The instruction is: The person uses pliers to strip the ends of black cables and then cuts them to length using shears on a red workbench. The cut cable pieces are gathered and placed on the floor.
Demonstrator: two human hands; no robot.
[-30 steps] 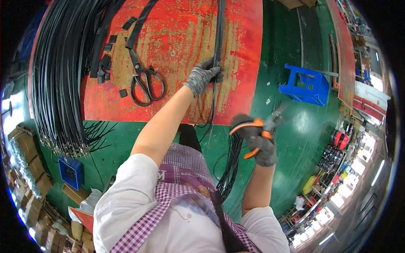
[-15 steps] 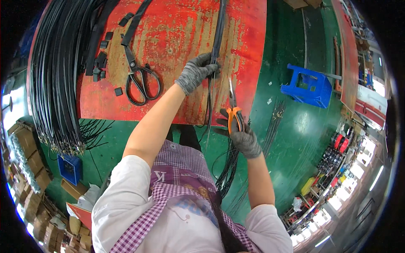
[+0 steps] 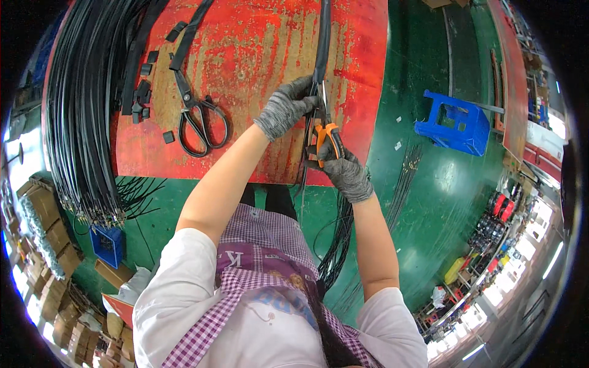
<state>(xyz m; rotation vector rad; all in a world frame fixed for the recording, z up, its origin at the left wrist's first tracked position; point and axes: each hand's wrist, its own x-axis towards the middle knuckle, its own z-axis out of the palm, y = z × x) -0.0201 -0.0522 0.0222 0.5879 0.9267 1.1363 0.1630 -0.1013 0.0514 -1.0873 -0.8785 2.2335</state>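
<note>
Both of my hands wear grey gloves. My left hand (image 3: pixel 286 109) is closed around a bundle of black cables where it comes out of a flat black sleeve (image 3: pixel 323 43) on the table. In my right hand (image 3: pixel 348 173) are long-nose pliers (image 3: pixel 329 130) with orange and black handles. The pliers point away from me, and their jaws lie against the cables at the sleeve's near end, beside my left fingers. Whether the jaws grip a cable is too small to tell. The loose cable ends hang over the table's near edge.
Large black scissors (image 3: pixel 196 119) lie on the worn red table (image 3: pixel 245 61), touching a black strip (image 3: pixel 187 46). Small black pieces (image 3: pixel 141 98) lie left of them. A thick bundle of black cables (image 3: pixel 80 122) drapes over the left side. A blue plastic stool (image 3: pixel 454 122) stands on the green floor.
My right hand has moved up and left, bringing the pliers from beside the table's edge to the cables at the sleeve's end. My left hand keeps its hold in nearly the same place.
</note>
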